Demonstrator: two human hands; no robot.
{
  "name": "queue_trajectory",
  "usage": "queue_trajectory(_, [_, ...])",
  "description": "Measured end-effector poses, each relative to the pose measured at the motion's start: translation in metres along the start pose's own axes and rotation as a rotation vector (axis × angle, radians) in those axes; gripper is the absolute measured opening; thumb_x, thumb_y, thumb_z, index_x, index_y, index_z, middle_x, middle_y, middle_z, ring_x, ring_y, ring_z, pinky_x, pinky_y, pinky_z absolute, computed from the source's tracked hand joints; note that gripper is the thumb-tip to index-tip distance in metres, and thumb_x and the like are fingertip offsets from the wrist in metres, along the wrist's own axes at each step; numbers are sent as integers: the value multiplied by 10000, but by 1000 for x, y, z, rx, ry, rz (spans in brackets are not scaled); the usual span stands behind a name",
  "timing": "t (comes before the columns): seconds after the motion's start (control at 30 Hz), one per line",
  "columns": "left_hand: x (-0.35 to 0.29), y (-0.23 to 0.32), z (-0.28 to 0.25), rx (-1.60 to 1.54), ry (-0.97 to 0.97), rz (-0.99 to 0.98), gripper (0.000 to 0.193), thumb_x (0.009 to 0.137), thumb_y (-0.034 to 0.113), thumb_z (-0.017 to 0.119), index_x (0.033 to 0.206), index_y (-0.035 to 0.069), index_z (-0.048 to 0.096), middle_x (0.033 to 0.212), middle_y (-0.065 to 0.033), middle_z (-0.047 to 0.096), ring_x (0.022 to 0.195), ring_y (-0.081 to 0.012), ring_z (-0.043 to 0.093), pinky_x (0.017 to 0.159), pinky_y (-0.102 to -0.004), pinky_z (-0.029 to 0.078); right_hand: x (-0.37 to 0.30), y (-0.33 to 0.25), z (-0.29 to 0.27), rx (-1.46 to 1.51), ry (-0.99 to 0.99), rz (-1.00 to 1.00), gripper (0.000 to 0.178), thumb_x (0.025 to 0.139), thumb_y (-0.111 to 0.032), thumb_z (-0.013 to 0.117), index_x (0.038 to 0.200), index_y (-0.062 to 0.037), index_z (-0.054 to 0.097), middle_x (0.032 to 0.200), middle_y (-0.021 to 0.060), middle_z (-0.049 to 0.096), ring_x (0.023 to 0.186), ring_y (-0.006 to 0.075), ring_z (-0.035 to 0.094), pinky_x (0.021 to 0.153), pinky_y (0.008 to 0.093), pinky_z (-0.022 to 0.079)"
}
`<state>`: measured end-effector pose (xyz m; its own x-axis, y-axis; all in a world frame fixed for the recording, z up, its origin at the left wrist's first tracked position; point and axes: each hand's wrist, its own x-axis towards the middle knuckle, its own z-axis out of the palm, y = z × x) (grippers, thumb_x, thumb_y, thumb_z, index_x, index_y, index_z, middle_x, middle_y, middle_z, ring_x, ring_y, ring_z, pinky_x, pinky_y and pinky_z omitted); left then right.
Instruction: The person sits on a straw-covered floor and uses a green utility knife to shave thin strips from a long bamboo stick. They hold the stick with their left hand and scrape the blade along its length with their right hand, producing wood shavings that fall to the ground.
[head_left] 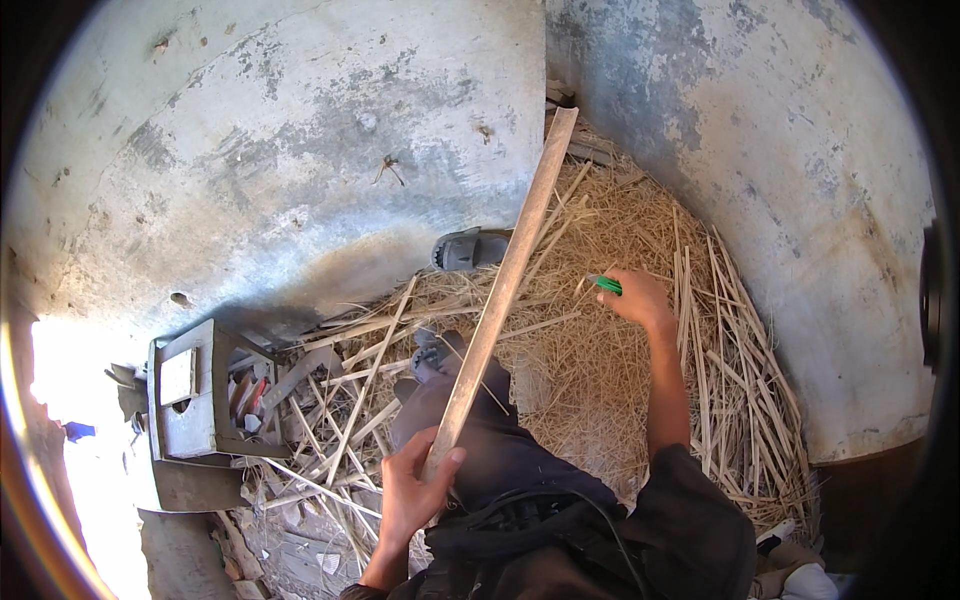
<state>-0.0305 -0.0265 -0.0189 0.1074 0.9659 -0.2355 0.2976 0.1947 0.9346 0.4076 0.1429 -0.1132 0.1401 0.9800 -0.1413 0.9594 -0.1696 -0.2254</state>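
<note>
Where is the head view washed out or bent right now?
Head view: sunlight blows out the lower left edge beside the grey box; fisheye curves the walls toward a dark rim; the left hand on the wooden slat reads sharp.

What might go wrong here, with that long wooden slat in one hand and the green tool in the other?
The long slat is gripped only at its lower end by the left hand, so its far end could swing or slip. The right hand holds a green-handled tool down in loose straw, where its working end is hidden. Scattered cut strips may make footing unsteady.
</note>
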Motion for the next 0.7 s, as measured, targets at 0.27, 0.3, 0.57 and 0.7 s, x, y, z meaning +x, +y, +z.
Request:
queue_trajectory(0.27, [17,8,10,0,-48,109,349,1031,216,778,1292,-8,721,724,0,652,588,-60,605,499,-238,474,-31,-42,-26,239,254,125,559,1036,-528,710,1419,-127,637,1001,89,766,843,272,747,705,418,560])
queue_trajectory(0.3, [18,14,12,-11,-61,92,351,1031,213,779,1296,-9,719,722,0,651,585,-58,603,499,-238,473,-33,-43,-28,271,293,103,558,1044,-518,705,1432,-125,623,1022,91,768,847,271,748,703,416,562])
queue_trajectory(0.57, [32,26,23,7,-106,154,380,1012,188,801,1316,-19,707,791,-23,704,608,-49,578,548,-259,460,-51,-64,-52,420,328,-176,536,1030,-422,737,1474,-142,630,1148,122,774,1022,307,754,852,446,577])
queue_trajectory(0.7, [44,9,30,29,-110,268,383,1047,180,760,1363,-16,671,763,8,664,572,-46,569,521,-240,436,-62,-72,-56,382,315,-222,536,1035,-443,715,1481,-153,649,1222,143,771,1095,315,742,908,447,573])
